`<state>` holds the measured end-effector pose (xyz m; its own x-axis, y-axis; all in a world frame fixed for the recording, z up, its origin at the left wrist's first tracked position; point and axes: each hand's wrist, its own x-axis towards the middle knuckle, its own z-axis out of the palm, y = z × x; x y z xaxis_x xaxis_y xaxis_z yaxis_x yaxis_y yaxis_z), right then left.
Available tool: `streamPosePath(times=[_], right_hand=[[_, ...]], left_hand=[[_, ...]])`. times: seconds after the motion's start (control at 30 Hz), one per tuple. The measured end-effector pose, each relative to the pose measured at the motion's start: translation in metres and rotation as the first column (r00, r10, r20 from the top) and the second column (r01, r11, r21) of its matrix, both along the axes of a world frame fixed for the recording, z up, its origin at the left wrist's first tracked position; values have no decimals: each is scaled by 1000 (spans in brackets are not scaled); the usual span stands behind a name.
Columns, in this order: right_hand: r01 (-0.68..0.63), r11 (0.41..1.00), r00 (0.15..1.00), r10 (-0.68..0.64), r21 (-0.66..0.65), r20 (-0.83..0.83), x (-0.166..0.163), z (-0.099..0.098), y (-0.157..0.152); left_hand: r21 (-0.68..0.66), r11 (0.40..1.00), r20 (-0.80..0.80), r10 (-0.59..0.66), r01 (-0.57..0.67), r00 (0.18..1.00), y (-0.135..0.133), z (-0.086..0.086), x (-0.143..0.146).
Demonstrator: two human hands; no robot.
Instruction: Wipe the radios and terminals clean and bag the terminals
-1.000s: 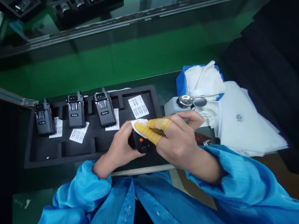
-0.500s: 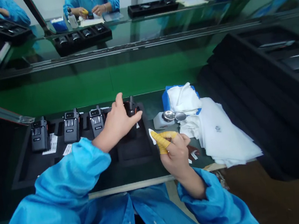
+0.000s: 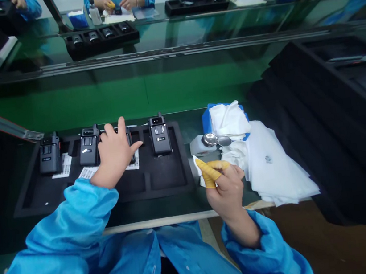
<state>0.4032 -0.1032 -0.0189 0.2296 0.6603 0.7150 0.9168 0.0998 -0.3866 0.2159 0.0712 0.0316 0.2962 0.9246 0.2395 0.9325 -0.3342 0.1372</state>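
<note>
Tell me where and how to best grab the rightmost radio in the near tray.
Probably pinch the radio by its two long sides, below the antenna, coming from above on the near side. Its body is straight and boxy, both long sides look exposed, and the antenna sticks out at the far end.

Radios (image 3: 161, 147) charcoal-black, small pale lettering (image 3: 161, 139); tray (image 3: 187, 168) black; labels (image 3: 67, 164) white, rows of dark print (image 3: 66, 168); finger cots (image 3: 209, 172) yellow on right hand (image 3: 226, 190), wipe (image 3: 196, 164) white; sleeves (image 3: 65, 242) bright blue; box (image 3: 206, 121) blue, cloths (image 3: 229, 120) white; panel (image 3: 113, 96) deep green; sheets (image 3: 277, 176) milky white, small grey mark (image 3: 268, 159)
</note>
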Motion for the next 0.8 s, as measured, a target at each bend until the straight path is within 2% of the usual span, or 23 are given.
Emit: streamPosePath(times=[0.1,0.2,0.3,0.43,0.6,0.8], right_hand=[[-52,998,999,52,20,6,-9,6,8],[-98,995,995,98,31,-1,-22,13,19],[-123,992,992,124,28,-8,-31,21,31],[-151,988,988,151,24,-18,-39,30,47],[-239,971,971,239,11,23,-57,41,62],[-352,930,915,366,-103,170,-77,53,68]], left_hand=[[-119,990,68,81,-73,994,8,-11,-9],[-217,973,175,114,-74,978,10,-14,-14],[-230,973,341,50,32,939,-1,-11,-26],[-178,955,579,-94,238,810,-33,-10,-46],[-144,905,674,-205,400,709,-65,-9,-56],[-160,856,742,-225,492,631,-71,-9,-59]])
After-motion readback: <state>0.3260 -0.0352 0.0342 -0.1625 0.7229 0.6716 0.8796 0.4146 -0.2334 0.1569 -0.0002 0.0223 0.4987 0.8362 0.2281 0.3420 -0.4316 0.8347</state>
